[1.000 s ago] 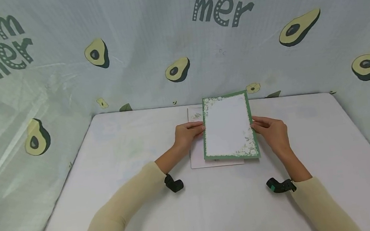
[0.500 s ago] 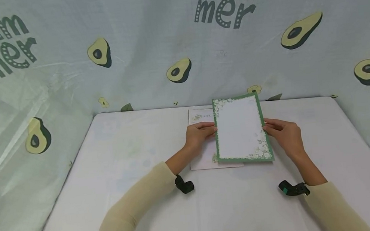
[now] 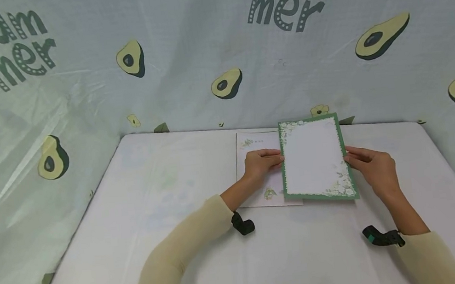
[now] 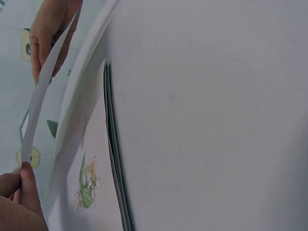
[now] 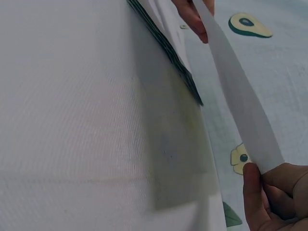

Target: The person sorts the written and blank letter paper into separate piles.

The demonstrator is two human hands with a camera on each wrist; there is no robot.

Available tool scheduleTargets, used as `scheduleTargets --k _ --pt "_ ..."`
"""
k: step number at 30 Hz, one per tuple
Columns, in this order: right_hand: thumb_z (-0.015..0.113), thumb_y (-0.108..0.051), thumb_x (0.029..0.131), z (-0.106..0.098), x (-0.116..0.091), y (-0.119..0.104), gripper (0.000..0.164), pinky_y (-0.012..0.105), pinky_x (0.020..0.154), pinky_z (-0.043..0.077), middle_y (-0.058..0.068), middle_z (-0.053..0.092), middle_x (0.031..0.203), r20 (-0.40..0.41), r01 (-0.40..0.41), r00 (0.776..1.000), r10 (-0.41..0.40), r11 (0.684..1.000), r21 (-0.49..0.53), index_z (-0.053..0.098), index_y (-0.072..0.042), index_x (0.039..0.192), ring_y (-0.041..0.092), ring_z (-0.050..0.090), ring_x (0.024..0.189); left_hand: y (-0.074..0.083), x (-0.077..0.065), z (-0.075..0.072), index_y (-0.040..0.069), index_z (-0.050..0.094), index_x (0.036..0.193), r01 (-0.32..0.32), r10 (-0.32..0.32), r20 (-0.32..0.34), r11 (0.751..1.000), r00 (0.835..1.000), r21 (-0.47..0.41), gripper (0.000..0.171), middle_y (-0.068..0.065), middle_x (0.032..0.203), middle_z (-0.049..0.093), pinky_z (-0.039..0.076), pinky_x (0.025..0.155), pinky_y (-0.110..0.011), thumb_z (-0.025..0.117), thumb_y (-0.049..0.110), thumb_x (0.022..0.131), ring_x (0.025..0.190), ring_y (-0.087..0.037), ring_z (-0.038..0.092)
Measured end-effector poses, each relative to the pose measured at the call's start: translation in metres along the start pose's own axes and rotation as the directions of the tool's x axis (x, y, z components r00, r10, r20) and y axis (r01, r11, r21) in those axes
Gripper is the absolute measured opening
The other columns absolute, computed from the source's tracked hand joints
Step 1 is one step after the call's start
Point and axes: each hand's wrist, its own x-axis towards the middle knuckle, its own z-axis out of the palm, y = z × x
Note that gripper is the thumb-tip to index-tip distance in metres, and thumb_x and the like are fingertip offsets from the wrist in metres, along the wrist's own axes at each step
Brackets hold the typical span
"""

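Note:
A green-bordered sheet of paper [image 3: 314,156] with white flowers printed in two corners is held up above the table, facing the head camera. My left hand [image 3: 260,164] pinches its left edge between thumb and fingers. On the opposite edge, my right hand [image 3: 373,168] pinches it the same way. Both wrist views show the sheet [image 4: 41,91] almost edge-on and slightly bowed. Behind and left of it lies a stack of pale floral sheets [image 3: 266,139], partly covered by the left hand and the raised sheet. Dark green edges of the stack [image 5: 166,48] show in the right wrist view.
The white table [image 3: 207,264] stretches around the stack, its far edge close behind it. A cloth backdrop [image 3: 176,50] printed with avocados and lettering hangs at the back and left. A black wrist camera [image 3: 243,223] sits on the left wrist, another [image 3: 381,237] on the right.
Both hands have carried the green-bordered sheet to the right, uncovering more of the stack on the table. The head view has shifted slightly. Both pinches on the sheet stay the same.

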Motion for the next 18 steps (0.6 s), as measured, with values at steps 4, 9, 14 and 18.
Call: scheduleTargets --k 4,9,14,18 --pt "0.069 -0.029 0.099 -0.007 -0.004 0.005 0.042 0.006 0.064 0.05 0.009 0.075 0.107 -0.002 -0.012 1.0 0.012 1.0 -0.004 0.067 -0.003 0.133 -0.019 0.058 0.08 0.001 -0.001 0.009 -0.007 0.076 0.106 -0.002 0.002 0.005 1.0 1.0 0.017 0.02 -0.021 0.095 0.076 0.064 0.079 -0.036 0.077 -0.006 0.086 0.078 -0.021 0.076" --pt "0.069 -0.028 0.099 -0.016 -0.005 0.015 0.043 0.005 0.065 0.05 -0.024 0.065 0.092 -0.01 -0.028 1.0 0.028 1.0 0.008 0.066 -0.001 0.133 -0.02 0.058 0.08 0.001 0.004 0.021 -0.006 0.077 0.103 0.012 -0.013 0.022 0.999 1.0 0.036 0.018 -0.02 0.093 0.077 0.064 0.079 -0.035 0.078 -0.006 0.085 0.079 -0.023 0.077" --pt "0.07 -0.03 0.099 -0.02 -0.001 0.023 0.045 0.006 0.064 0.05 -0.026 0.066 0.091 -0.005 -0.021 1.0 0.021 1.0 0.017 0.066 -0.001 0.133 -0.019 0.059 0.079 0.001 0.006 0.03 -0.005 0.078 0.101 0.007 -0.007 0.005 0.998 1.0 0.057 0.016 -0.019 0.091 0.077 0.064 0.074 -0.031 0.078 -0.005 0.085 0.077 -0.021 0.077" --pt "0.07 -0.029 0.099 -0.023 0.005 0.028 0.045 0.009 0.062 0.05 -0.03 0.065 0.09 0.0 -0.01 1.0 0.01 1.0 0.022 0.066 0.0 0.133 -0.018 0.06 0.078 0.001 0.008 0.035 -0.007 0.077 0.101 -0.004 0.004 0.004 0.998 1.0 0.06 0.016 -0.021 0.09 0.076 0.064 0.074 -0.032 0.079 -0.007 0.084 0.08 -0.026 0.077"
